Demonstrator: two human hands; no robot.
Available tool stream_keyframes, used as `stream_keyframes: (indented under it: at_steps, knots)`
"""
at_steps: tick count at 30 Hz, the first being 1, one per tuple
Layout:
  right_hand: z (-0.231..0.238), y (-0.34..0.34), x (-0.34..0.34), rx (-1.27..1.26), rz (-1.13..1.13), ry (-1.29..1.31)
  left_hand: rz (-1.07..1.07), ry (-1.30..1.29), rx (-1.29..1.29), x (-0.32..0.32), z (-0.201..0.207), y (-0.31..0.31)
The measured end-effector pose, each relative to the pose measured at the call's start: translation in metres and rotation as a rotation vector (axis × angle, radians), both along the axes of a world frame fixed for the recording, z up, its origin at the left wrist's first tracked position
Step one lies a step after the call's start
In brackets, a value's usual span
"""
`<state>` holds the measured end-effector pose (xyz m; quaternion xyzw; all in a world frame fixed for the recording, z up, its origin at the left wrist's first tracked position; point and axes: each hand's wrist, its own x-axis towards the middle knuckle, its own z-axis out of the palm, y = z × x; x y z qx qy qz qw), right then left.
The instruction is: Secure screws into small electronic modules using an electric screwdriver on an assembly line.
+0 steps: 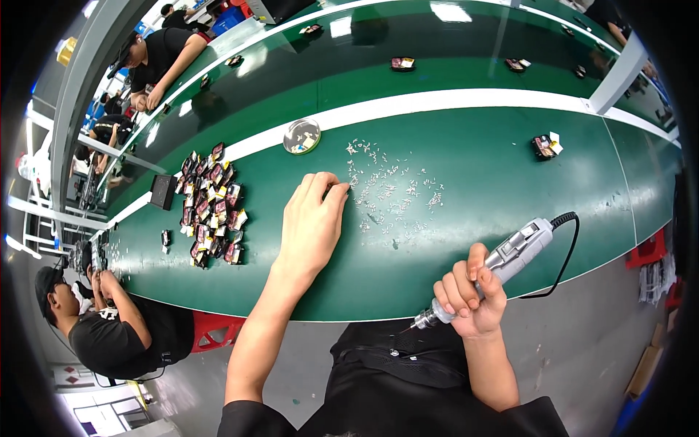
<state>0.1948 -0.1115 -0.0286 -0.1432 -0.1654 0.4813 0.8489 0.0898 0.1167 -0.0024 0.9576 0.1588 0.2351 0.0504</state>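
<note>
My right hand [472, 295] is wrapped round a grey electric screwdriver [518, 249], its clear-collared tip slanting down past the near table edge. A black coiled cord [563, 218] leads off its back end. Over the green tabletop, my left hand [314, 218] has its thumb and fingertips drawn together at the left edge of many tiny pale pieces [393, 191], which look like small screws. Whatever may be in that pinch is too small or hidden to make out. To its left lies a pile of small black assemblies [212, 207] with pink and yellow labels.
A round clear dish [301, 137] with small bits stands behind my left hand. One black assembly [545, 146] lies at the far right, a black box [162, 191] beside the pile. Beyond a white rail, more units [403, 64] sit on a green belt. A co-worker [109, 320] sits at left.
</note>
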Motion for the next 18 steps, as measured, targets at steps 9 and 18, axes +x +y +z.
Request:
stream_keyframes:
  at_steps: [9, 18]
  knots:
    - [0.000, 0.000, 0.000, 0.027, 0.025, 0.054, -0.070, 0.089, 0.208, 0.003, -0.004, 0.019]
    - [0.004, -0.007, -0.001, -0.016, -0.031, 0.048, -0.026, -0.124, -0.379, -0.039, 0.003, -0.049]
